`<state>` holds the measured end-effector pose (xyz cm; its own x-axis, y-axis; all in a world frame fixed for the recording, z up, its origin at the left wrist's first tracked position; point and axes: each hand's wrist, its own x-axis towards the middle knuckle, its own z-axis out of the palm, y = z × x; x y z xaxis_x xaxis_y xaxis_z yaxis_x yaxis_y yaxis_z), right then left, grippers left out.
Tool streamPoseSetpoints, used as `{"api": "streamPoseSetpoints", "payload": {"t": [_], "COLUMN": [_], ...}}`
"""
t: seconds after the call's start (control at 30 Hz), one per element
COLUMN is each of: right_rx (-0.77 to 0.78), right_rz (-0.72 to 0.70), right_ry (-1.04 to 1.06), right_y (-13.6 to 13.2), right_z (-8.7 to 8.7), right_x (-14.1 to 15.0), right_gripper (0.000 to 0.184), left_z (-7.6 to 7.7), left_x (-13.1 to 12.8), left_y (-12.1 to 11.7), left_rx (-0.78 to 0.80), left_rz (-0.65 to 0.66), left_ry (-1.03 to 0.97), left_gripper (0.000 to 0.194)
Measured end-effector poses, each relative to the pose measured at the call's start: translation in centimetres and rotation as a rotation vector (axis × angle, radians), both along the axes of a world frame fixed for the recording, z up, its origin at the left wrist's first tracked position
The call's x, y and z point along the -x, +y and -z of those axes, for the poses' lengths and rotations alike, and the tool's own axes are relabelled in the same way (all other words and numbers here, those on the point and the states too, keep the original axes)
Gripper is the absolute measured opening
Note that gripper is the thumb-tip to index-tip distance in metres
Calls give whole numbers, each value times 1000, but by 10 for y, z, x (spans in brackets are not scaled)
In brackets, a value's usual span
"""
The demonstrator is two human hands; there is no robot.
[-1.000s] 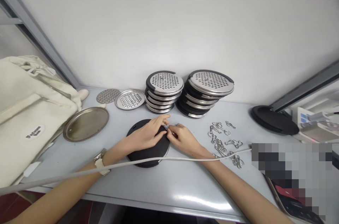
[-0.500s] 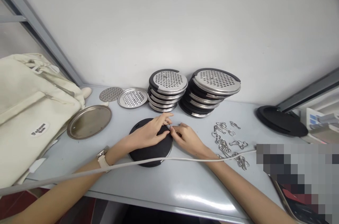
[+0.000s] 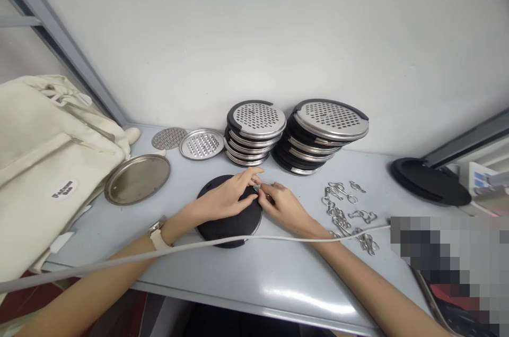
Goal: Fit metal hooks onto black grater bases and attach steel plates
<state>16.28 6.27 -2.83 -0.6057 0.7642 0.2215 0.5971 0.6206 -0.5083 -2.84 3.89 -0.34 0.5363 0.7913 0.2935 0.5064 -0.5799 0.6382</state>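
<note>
A black round disc lies on the table in front of me, a thin metallic edge showing at its lower right. My left hand reaches over the disc and grips its right-hand side, thumb and fingers around the edge. Close by, my right hand is closed in a pinch on a small metal ring clip at the disc's edge. The fingers cover most of that clip, so how it sits on the disc cannot be seen. Several loose metal ring clips are scattered to the right of my right hand.
Two stacks of round graters, left and right, stand by the wall. Loose grater plates and a round metal tray lie left, beside a cream bag. A white cable crosses above my forearms. Black discs lie right.
The whole view has shifted slightly, so things appear a little farther right. Both hands stay together at the disc's edge, with only slight finger movement.
</note>
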Motion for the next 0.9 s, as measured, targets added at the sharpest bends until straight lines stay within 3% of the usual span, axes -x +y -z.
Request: {"api": "streamPoseSetpoints", "payload": {"t": [0.33,0.67,0.9], "right_rx": [-11,-19,-14], "right_rz": [-24,-6,-22], "right_ry": [8,-40,-30], "right_y": [2,1,-1], "right_z": [2,3,1], "right_x": [-3,1,0], "right_gripper": [29,29,27], "left_z": [1,-2,0], "left_x": [0,-2,-3], "left_y": [0,-2,0], "left_rx": [17,-88,-57], "left_rz": [15,-21,2], "left_ry": [51,98,49], "left_gripper": [49,43,42]}}
